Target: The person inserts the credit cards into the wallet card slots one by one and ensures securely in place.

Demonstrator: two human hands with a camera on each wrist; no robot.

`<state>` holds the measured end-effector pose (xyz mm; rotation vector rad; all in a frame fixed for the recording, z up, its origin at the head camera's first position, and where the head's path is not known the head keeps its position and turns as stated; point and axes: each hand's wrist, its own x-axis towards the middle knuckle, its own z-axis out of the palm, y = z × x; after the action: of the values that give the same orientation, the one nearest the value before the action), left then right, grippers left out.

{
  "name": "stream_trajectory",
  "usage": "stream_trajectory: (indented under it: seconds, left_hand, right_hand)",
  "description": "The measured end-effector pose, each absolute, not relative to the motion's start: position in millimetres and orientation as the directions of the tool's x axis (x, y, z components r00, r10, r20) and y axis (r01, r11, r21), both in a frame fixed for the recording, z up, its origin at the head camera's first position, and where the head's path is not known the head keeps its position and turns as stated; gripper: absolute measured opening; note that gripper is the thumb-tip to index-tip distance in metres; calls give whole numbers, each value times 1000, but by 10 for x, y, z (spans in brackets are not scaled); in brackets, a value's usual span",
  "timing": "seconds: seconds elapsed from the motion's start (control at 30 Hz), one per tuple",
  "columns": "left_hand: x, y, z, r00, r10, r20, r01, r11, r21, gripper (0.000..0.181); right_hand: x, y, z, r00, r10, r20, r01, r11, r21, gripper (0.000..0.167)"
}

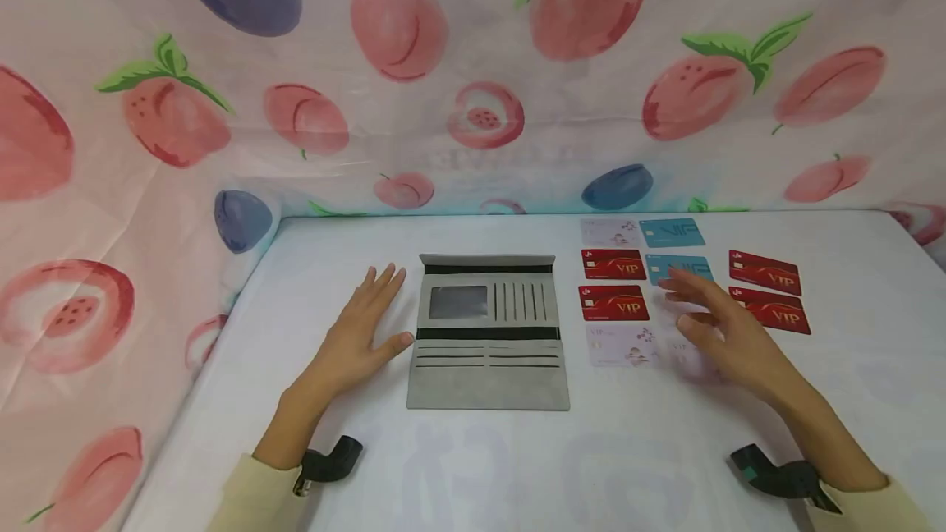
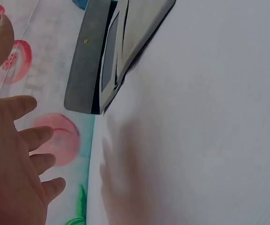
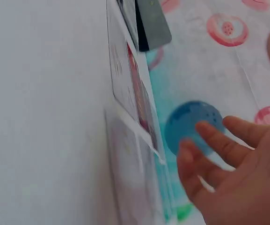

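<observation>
A grey wallet (image 1: pixel 488 388) lies unfolded on the white table, showing card slots and a clear window. Just left of it, my left hand (image 1: pixel 362 335) hovers with fingers spread and holds nothing; the left wrist view shows the wallet (image 2: pixel 81 70) apart from the fingertips. My right hand (image 1: pixel 727 339) is raised over the cards on the right, its fingers loosely bent around nothing. Below it, a pale pink card (image 1: pixel 683 351) is partly hidden. Nearby lie red VIP cards (image 1: pixel 615 303), blue VIP cards (image 1: pixel 671 232) and another pale card (image 1: pixel 623 346).
Two more red cards (image 1: pixel 764 271) lie to the right, one partly behind my right hand. A fruit-patterned cloth (image 1: pixel 480 39) hangs behind the table (image 1: pixel 488 474) and down its left side. Black wrist devices (image 1: pixel 332 460) sit on both forearms.
</observation>
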<state>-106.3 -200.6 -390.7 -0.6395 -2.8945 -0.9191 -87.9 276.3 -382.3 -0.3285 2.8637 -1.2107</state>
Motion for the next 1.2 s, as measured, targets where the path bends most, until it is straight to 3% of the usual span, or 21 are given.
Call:
stream_trajectory:
  seconds: [0.2,0.47,0.67,0.87,0.97,1.2]
  left_hand:
    - [-1077,-1872,-3992,-930,346,128,331,631,702,76]
    - [-1104,-1779,-4097,-916,378,136,339,547,765,74]
    - [-1152,-1785,-4213,-917,378,129,348,599,721,80]
    - [-1205,-1810,-4299,-870,472,146,471,704,532,81]
    - [-1209,-1819,-4301,-859,489,153,494,712,499,80]
    - [-1203,-1815,-4318,-853,496,165,508,713,484,74]
  right_hand:
    - [-849,2720,-3951,-976,-193,104,-194,538,-821,52]
    - [-809,2669,-4013,-986,-164,29,-125,613,-780,37]
    - [-813,2672,-4045,-993,-114,-36,-53,693,-719,42]
    - [-828,2720,-4119,-989,-146,-27,-84,697,-712,45]
    - [-831,2720,-4128,-984,-174,-34,-99,699,-708,48]
    - [-825,2687,-4174,-972,-219,81,-217,720,-659,45]
